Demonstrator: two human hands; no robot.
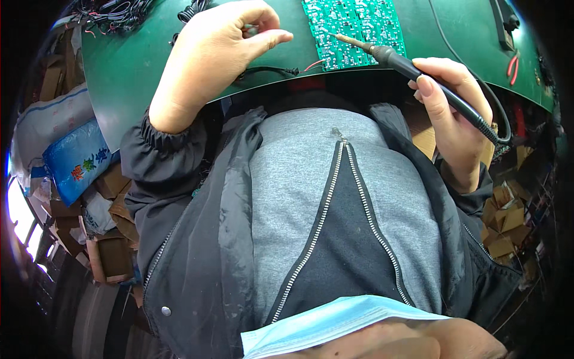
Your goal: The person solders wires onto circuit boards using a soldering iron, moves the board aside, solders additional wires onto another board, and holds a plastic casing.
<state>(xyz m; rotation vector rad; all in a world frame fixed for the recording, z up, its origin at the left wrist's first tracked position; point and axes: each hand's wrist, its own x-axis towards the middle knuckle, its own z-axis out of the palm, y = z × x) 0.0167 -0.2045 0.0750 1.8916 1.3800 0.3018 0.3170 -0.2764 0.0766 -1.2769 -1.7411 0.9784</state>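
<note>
A black soldering iron [397, 61] lies in my right hand [451, 105], its grip between thumb and fingers. Its tip points left and is over the left part of a panel of green circuit boards [359, 30]; whether it touches the board I cannot tell. Just left of the panel is my left hand [209, 57], fingers curled in and thumb stretched toward the boards. What those fingers hold, if anything, is hidden. Below that hand runs a black cable [269, 70], whose thin red wire [314, 64] reaches the panel's lower left corner.
The green table [128, 66] curves in front of me. Bundles of black cable [119, 15] sit at its far left. Red-handled pliers [512, 69] and a black box [503, 27] are at the right, near the iron's cord [457, 54]. Cardboard boxes [110, 257] and a blue bag [78, 161] are below.
</note>
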